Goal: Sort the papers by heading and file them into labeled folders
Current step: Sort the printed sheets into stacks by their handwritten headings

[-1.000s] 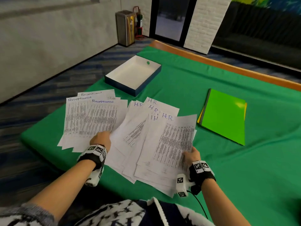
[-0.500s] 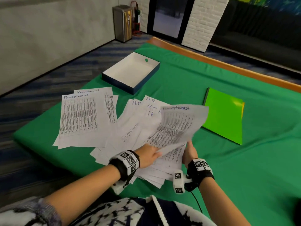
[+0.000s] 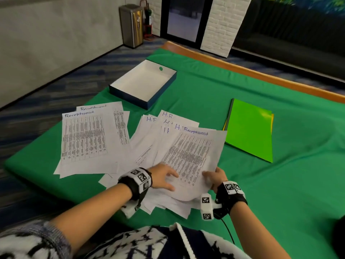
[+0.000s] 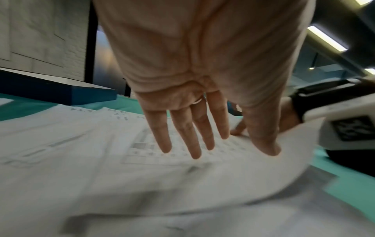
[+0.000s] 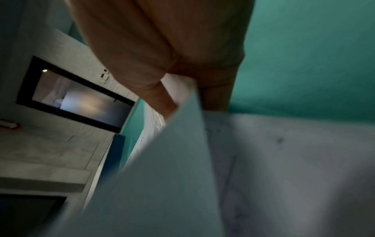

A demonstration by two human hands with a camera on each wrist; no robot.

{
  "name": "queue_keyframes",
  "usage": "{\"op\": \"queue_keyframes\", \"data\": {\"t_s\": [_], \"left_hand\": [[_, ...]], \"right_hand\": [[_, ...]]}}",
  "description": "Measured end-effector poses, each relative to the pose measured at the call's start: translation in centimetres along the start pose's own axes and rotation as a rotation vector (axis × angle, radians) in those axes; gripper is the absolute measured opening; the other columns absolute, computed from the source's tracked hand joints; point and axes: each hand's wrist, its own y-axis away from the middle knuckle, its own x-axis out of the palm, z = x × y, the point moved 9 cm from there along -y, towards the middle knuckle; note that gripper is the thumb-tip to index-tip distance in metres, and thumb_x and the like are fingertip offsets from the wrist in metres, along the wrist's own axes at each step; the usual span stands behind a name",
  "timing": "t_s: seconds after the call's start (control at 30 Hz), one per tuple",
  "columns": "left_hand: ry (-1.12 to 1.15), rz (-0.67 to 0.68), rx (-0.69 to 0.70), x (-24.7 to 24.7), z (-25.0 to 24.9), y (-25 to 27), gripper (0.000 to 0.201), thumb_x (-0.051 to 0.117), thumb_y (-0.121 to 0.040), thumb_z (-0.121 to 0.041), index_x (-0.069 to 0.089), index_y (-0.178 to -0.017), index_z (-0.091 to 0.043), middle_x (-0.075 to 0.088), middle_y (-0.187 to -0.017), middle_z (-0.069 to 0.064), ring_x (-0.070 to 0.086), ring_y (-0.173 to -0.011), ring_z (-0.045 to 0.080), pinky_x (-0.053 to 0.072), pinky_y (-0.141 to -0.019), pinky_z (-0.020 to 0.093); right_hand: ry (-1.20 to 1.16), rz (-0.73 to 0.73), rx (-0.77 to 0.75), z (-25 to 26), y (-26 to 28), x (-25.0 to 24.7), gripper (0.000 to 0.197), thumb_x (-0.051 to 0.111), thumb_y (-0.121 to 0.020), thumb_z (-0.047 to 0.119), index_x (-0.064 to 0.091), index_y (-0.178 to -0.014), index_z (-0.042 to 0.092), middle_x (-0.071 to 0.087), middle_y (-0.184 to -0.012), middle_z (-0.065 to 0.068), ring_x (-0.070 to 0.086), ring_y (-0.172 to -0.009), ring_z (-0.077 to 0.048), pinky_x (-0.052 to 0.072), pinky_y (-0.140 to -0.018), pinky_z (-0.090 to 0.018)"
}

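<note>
A sheet headed "Receptionist" (image 3: 192, 156) lies on top of the fanned "H.R." papers (image 3: 149, 139) in the middle of the green table. My right hand (image 3: 214, 177) pinches its near right edge, thumb on top; the right wrist view shows the sheet (image 5: 162, 176) between thumb and fingers. My left hand (image 3: 166, 177) rests flat on the sheet's near left part, its fingers (image 4: 194, 136) straight. A stack of "Receptionist" papers (image 3: 87, 139) lies to the left. Green and yellow folders (image 3: 250, 129) lie to the right.
An open blue box (image 3: 143, 84) with a white inside stands at the far left of the table. The wooden table edge (image 3: 261, 71) runs along the back. A metal bin (image 3: 131, 25) stands on the floor by the wall.
The "Receptionist" sheet, lifted and curled half a second ago, has come down flat onto the H.R. papers. My left hand has moved from the left stack onto this sheet.
</note>
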Motion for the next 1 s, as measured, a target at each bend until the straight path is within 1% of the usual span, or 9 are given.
{"op": "queue_keyframes", "data": {"t_s": [0.13,0.23,0.3,0.43,0.53,0.67,0.8,0.9,1.0], "left_hand": [[-0.073,-0.274,-0.236,-5.6,6.4,-1.0,0.05,0.066,-0.083,-0.03,0.052,-0.129,-0.015,0.048,-0.138,0.006,0.046,-0.126,0.021,0.034,-0.107,0.03],[-0.126,-0.328,-0.443,-7.5,10.8,-1.2,0.069,0.071,-0.077,-0.037,0.043,-0.134,-0.009,0.04,-0.139,0.013,0.041,-0.127,0.028,0.036,-0.106,0.037],[-0.137,-0.321,-0.517,-7.5,12.3,-1.2,0.089,0.078,-0.066,-0.045,0.037,-0.134,-0.006,0.036,-0.139,0.015,0.038,-0.128,0.029,0.036,-0.105,0.04],[-0.134,-0.363,-0.568,-7.6,13.4,-1.1,0.116,0.087,-0.045,-0.051,0.028,-0.136,-0.007,0.028,-0.141,0.014,0.03,-0.131,0.031,0.035,-0.106,0.043],[-0.14,-0.353,-0.637,-8.1,14.1,-0.9,0.131,0.087,-0.036,-0.058,0.023,-0.139,-0.009,0.023,-0.145,0.014,0.023,-0.135,0.032,0.031,-0.108,0.047],[-0.151,-0.32,-0.675,-8.5,14.2,-1.0,0.133,0.086,-0.028,-0.062,0.028,-0.135,-0.008,0.027,-0.143,0.014,0.026,-0.134,0.032,0.034,-0.107,0.046],[-0.161,-0.324,-0.681,-8.9,14.0,-1.2,0.128,0.086,-0.026,-0.061,0.033,-0.13,-0.008,0.036,-0.136,0.013,0.033,-0.13,0.031,0.035,-0.103,0.044],[-0.17,-0.316,-0.704,-8.8,14.0,-1.2,0.127,0.087,-0.027,-0.06,0.033,-0.13,-0.009,0.035,-0.137,0.013,0.032,-0.13,0.03,0.033,-0.104,0.044],[-0.172,-0.318,-0.707,-8.7,14.2,-1.4,0.125,0.087,-0.028,-0.06,0.035,-0.13,-0.008,0.033,-0.136,0.014,0.029,-0.13,0.03,0.033,-0.108,0.041]], "right_hand": [[0.143,-0.13,-0.001,-1.1,-1.3,-2.3,0.046,0.059,-0.08,-0.005,0.05,-0.125,-0.003,0.058,-0.124,-0.018,0.057,-0.11,-0.037,0.046,-0.096,-0.05],[0.224,-0.201,-0.003,-1.3,-0.5,-3.5,0.038,0.053,-0.084,-0.005,0.052,-0.123,-0.005,0.058,-0.122,-0.02,0.056,-0.111,-0.036,0.045,-0.096,-0.039],[0.228,-0.213,-0.018,-1.5,-0.5,-4.1,0.037,0.051,-0.086,-0.005,0.053,-0.123,-0.005,0.058,-0.123,-0.019,0.055,-0.112,-0.035,0.043,-0.097,-0.038],[0.143,-0.202,-0.021,-2.4,-0.6,-4.3,0.04,0.05,-0.086,-0.007,0.054,-0.125,0.002,0.06,-0.123,-0.017,0.057,-0.106,-0.031,0.043,-0.096,-0.037],[0.099,-0.188,-0.029,-2.7,-0.7,-4.2,0.042,0.049,-0.085,-0.01,0.054,-0.125,0.003,0.061,-0.122,-0.016,0.057,-0.11,-0.032,0.043,-0.1,-0.041],[0.078,-0.193,-0.038,-2.8,-0.7,-4.3,0.04,0.049,-0.085,-0.01,0.055,-0.123,0.002,0.061,-0.12,-0.017,0.058,-0.107,-0.031,0.043,-0.099,-0.039],[0.1,-0.206,-0.054,-2.6,-0.5,-4.4,0.036,0.05,-0.085,-0.009,0.057,-0.12,-0.001,0.062,-0.119,-0.018,0.056,-0.096,-0.025,0.043,-0.092,-0.034],[0.098,-0.21,-0.058,-2.5,-0.3,-4.4,0.038,0.05,-0.085,-0.009,0.056,-0.122,0.0,0.061,-0.119,-0.016,0.053,-0.092,-0.023,0.042,-0.087,-0.031],[0.089,-0.21,-0.055,-2.4,-0.2,-4.4,0.038,0.05,-0.086,-0.009,0.055,-0.123,0.0,0.061,-0.117,-0.014,0.053,-0.093,-0.022,0.041,-0.088,-0.031]]}}
